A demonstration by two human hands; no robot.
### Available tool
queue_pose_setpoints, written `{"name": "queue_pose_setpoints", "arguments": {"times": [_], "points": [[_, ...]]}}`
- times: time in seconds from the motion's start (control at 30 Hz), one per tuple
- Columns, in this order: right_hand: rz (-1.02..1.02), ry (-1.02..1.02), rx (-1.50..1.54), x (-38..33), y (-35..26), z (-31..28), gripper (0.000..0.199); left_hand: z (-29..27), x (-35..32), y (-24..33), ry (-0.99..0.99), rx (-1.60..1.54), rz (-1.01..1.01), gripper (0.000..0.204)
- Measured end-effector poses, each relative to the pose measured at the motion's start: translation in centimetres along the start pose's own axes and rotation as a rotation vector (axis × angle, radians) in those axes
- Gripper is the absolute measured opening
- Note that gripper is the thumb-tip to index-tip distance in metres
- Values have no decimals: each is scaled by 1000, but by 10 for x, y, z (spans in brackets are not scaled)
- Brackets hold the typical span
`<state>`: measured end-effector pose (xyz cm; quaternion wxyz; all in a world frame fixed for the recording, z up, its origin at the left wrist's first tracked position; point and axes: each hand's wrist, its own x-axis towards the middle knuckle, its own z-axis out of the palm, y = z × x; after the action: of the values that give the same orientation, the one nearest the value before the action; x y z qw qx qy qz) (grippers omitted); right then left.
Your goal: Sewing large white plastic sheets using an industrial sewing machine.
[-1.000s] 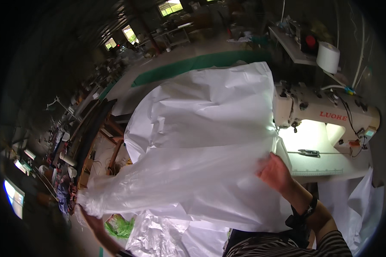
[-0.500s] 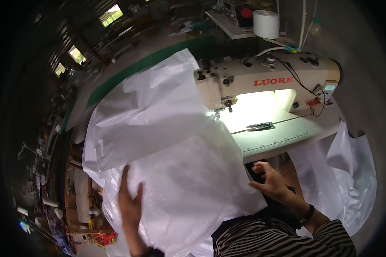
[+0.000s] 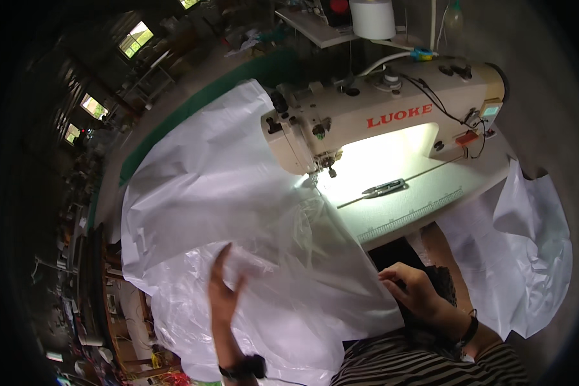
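Left hand (image 3: 227, 289): fingers wide | right hand (image 3: 412, 291): fingers curled, cannot tell if pinching | white sheeting (image 3: 186, 193): below left fingers, beside right, reaching sewing machine (image 3: 399, 96) ahead | best: smooth creases, tension even

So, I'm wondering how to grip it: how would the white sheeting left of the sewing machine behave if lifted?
The white sheeting is probably floppy, given its wrinkles and folds. It looks thin, so likely light for its size. Glossy highlights suggest it may be slippery.

Gap under machine arm (image 3: 392, 100); sheet (image 3: 199, 180) bars left.
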<state>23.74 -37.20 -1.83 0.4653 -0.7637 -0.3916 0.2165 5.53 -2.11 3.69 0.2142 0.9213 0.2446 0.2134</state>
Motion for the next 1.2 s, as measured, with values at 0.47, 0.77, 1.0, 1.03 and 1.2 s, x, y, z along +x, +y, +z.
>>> {"name": "queue_pose_setpoints", "arguments": {"times": [0.47,0.77,1.0,1.03,1.2], "points": [[383,-264,1128,99,-37,135,39,2,-59,49,72,-597,-293,14],[247,-936,431,-38,23,35,31,-6,-44,-34,64,312,-23,7],[293,-265,38,-67,42,-43,48,-17,-49,33,164,550,164,19],[236,-130,157,-57,40,-33,53,-1,-59,60,109,197,94,21],[183,-247,467,-16,78,40,53,113,-91,133,-347,202,167,51]]}}
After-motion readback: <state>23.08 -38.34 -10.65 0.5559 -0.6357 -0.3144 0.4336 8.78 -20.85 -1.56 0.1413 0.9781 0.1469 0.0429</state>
